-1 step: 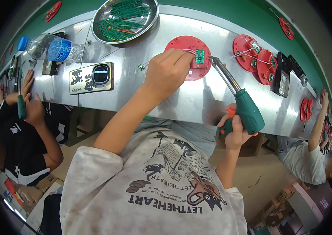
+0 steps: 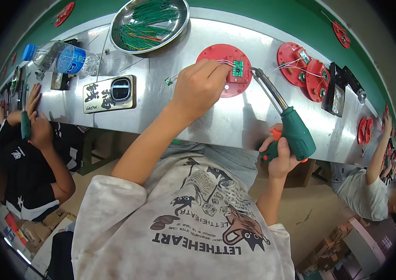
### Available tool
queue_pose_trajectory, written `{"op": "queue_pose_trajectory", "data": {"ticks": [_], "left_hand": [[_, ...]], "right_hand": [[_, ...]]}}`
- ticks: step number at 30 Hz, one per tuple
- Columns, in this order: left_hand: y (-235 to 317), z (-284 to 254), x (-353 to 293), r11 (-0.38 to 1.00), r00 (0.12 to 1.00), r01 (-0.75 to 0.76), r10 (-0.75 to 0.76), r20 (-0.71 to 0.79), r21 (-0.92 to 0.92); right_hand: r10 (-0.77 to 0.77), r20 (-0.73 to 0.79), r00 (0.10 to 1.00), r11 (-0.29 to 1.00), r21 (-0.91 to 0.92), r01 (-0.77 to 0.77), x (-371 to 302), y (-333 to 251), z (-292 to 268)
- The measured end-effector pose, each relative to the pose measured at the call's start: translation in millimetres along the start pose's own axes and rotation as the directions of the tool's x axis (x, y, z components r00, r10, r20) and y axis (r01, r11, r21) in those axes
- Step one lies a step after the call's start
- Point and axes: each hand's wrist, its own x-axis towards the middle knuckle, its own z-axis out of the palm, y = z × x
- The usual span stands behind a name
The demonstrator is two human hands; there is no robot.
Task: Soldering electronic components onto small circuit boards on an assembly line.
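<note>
A round red plastic disc [image 2: 234, 89] lies on the metal bench before me, with a small green circuit board [image 2: 238, 68] on it. My left hand [image 2: 202, 84] pinches thin white wires [image 2: 226, 61] whose ends reach the board. A small green piece [image 2: 168, 81] sits at the wires' other end, left of that hand. My right hand [image 2: 279, 156] is wrapped round the handle of a green soldering gun [image 2: 296, 133]. Its tip hovers just right of the board; whether it touches anything is too fine to tell.
A steel bowl [image 2: 185, 29] of green and red wires stands at the back. On the left are a phone [image 2: 93, 106] and a plastic bottle [image 2: 71, 59]. Wired red discs [image 2: 287, 52] and a black box [image 2: 335, 95] sit on the right. People work at both sides.
</note>
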Motion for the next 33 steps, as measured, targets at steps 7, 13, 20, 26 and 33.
{"op": "queue_pose_trajectory", "data": {"ticks": [7,13,20,26,33], "left_hand": [[-7.4,17.4,-16.6,1.0,0.999,-0.016,0.016,-0.048,0.008],[9.5,15.2,-3.3,0.982,0.996,0.086,-0.083,-0.026,0.169],[17.4,0.7,0.6,0.989,0.99,0.092,-0.078,-0.119,0.118],[7.5,-34.5,-5.9,0.919,0.921,0.39,-0.389,-0.036,0.054],[6.1,-70.3,24.1,0.983,0.975,0.17,-0.178,-0.134,-0.07]], "right_hand": [[0.262,-0.051,0.964,0.874,0.436,-0.214,5.4,26.4,-23.2],[0.333,-0.261,0.906,0.89,0.403,-0.211,23.3,19.0,-17.8],[0.409,-0.281,0.868,0.86,0.436,-0.264,21.3,14.5,-13.9],[0.196,-0.245,0.949,0.887,0.456,-0.066,7.1,17.7,-25.0],[0.115,-0.308,0.945,0.91,0.413,0.024,5.4,7.9,-14.1]]}}
